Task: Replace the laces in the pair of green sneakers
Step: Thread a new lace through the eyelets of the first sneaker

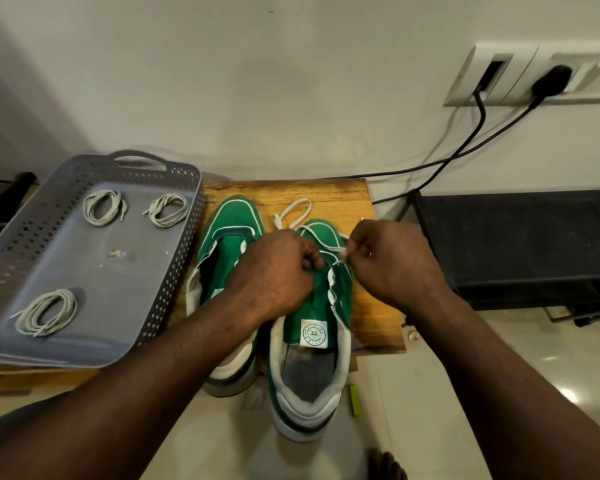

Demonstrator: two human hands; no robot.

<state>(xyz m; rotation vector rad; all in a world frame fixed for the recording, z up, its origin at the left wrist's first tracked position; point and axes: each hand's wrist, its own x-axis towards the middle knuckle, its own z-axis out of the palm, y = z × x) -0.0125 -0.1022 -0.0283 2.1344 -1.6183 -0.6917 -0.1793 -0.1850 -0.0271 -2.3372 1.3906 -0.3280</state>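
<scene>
Two green sneakers stand side by side on a small wooden board. The left sneaker has no lace. Over the eyelets of the right sneaker both hands work. My left hand grips the left eyelet flap and tongue. My right hand pinches the end of a white lace, which loops loosely across the toe onto the board. Three coiled grey-white laces lie in the grey tray: lace coils at the back and a lace coil at the front.
The perforated tray sits left of the board, overlapping its edge. A black shelf unit stands to the right. Two black cables run from a wall socket down behind the board. White tiled floor lies below.
</scene>
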